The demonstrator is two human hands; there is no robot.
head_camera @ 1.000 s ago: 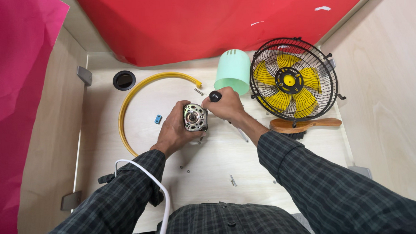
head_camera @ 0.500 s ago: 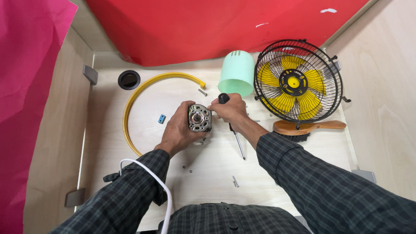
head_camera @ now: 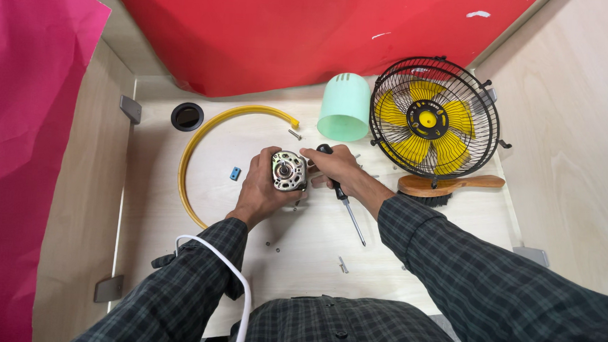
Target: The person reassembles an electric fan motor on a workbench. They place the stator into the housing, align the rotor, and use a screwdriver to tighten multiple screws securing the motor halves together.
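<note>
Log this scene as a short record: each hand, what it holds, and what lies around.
left hand: grips small metal motor
right hand: holds screwdriver, tip pointing toward the person
behind: mint green cover, caged fan with yellow blades
left of hands: yellow ring, small blue part
right: wooden brush
surface: pale wooden table, loose screws

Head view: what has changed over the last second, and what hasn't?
The right hand has turned the screwdriver: its tip pointed at the motor a second ago and now points down toward the person. The left hand keeps holding the motor. The yellow ring, green cover, fan and wooden brush lie unmoved.
</note>
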